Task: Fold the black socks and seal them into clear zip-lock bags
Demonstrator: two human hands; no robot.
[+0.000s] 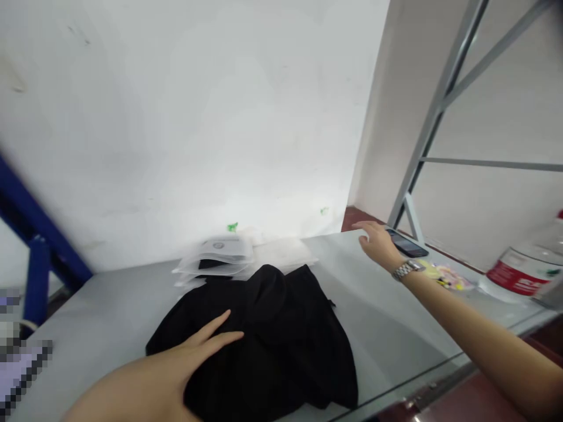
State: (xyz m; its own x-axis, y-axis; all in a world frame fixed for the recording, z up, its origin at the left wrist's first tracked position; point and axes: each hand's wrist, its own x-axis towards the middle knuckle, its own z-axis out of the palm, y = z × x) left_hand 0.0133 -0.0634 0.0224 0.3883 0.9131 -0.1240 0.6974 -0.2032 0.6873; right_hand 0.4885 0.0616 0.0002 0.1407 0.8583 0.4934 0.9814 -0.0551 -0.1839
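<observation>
A black cloth garment lies bunched on the grey tabletop, its exact kind unclear from its folds. My left hand rests on the garment's left side with two fingers stretched out and apart; the thumb side is partly out of sight. Off to the right, my right hand hovers over or touches the table's far edge, fingers loosely extended and nothing visible in them. A metal-band watch circles that wrist. Just beside this hand lies a dark smartphone.
Behind the garment sits a blurred stack of clear plastic bags beside a white pack. A large bottle with a red label stands at right, near a colourful packet. Metal frames rise at both sides; a white wall stands behind.
</observation>
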